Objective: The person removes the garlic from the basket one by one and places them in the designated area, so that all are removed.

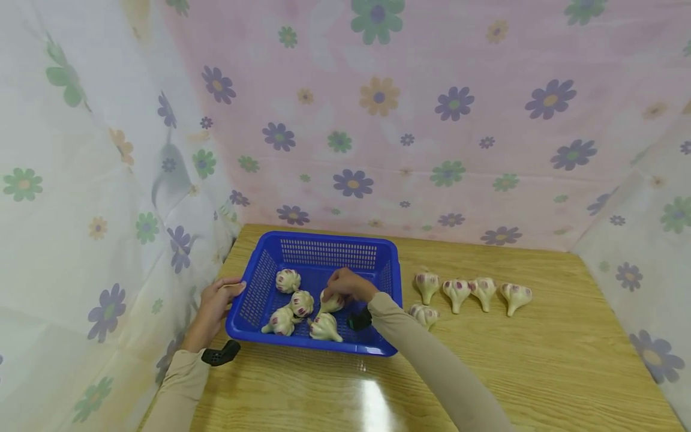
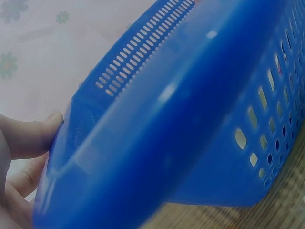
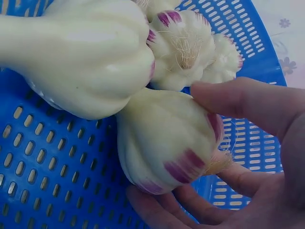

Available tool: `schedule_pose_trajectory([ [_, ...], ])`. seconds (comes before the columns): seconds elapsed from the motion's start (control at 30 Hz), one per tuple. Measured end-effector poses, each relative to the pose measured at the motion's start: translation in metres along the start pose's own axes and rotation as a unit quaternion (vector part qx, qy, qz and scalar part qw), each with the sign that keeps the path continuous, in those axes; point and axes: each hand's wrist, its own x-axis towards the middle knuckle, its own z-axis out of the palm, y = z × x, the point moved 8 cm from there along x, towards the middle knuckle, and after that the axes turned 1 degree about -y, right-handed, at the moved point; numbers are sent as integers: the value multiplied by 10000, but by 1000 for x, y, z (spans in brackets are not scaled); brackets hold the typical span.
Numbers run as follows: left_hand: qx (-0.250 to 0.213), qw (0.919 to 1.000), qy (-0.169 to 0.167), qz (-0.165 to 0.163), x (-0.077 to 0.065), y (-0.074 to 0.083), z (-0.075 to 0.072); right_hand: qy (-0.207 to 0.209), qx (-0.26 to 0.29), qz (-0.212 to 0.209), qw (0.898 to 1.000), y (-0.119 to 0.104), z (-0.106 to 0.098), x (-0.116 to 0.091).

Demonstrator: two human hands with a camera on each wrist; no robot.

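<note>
A blue plastic basket (image 1: 318, 343) with slotted walls stands on the table. At its left end my left hand (image 1: 216, 303) holds the rim, thumb on top and fingers beneath, as the left wrist view shows. My right hand (image 1: 348, 284) reaches into the basket and grips a garlic bulb (image 3: 167, 140) between thumb and fingers. That bulb has purple streaks and dry roots, and it touches a larger-looking garlic bulb (image 3: 90, 57) beside it. Several more garlic bulbs (image 1: 288, 280) lie in the basket's left and front part.
To the right of the basket several garlic bulbs (image 1: 456, 292) lie in a row on the wooden table (image 1: 540, 360), and one more garlic bulb (image 1: 423, 315) lies close to the basket. Flowered cloth (image 1: 410, 150) hangs behind and on both sides.
</note>
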Motion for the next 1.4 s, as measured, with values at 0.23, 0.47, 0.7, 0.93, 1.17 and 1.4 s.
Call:
schedule_pose_trajectory([
  [0.23, -4, 10000, 16, -62, 0, -2, -2, -307, -267, -108, 9991, 2, 5, -4],
  [0.47, -96, 9999, -46, -84, 1, -2, 0, -138, -264, -170, 9994, 2, 0, -8],
  [0.7, -57, 10000, 7, 5, 2, -3, 0, 91, -170, -391, 9990, 2, -7, -15],
  [0.93, -40, 10000, 15, 39, 10, -9, -4, 180, 252, -490, 9983, 2, -18, -23],
  [1.17, 11, 10000, 5, 78, 7, -4, -2, 461, 293, -658, 9963, -3, -35, -32],
  [1.4, -84, 9999, -68, 111, 2, 1, -1, 700, 384, -1060, 9912, -14, -51, -50],
])
